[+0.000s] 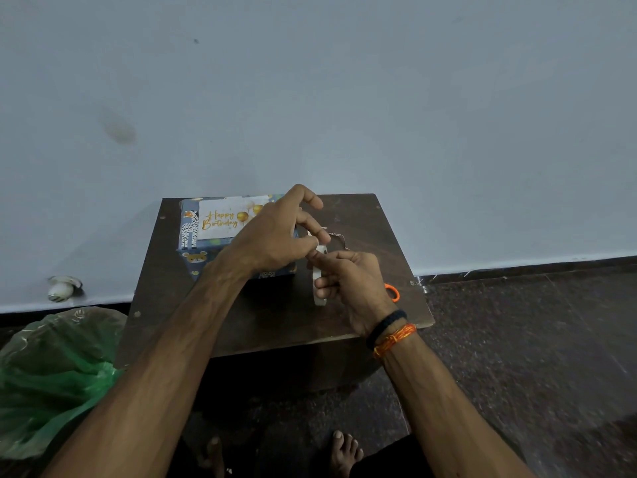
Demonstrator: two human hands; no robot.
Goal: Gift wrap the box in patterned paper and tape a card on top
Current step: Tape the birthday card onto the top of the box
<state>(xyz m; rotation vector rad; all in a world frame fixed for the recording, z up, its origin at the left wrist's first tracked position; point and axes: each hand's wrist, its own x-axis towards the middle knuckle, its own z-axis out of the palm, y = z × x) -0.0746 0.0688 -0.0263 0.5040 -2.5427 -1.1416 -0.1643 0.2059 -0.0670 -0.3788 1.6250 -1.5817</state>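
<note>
Hands (310, 257) hide most of tape roll (319, 277).

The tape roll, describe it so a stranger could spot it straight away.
On the dark wooden table, just right of the wrapped box, the right hand holds a tape roll on edge. It is the only white ring there.

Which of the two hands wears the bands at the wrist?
The right hand, which holds the tape roll, wears a dark band and orange threads. The left hand, over the wrapped box, has a bare wrist.
</note>
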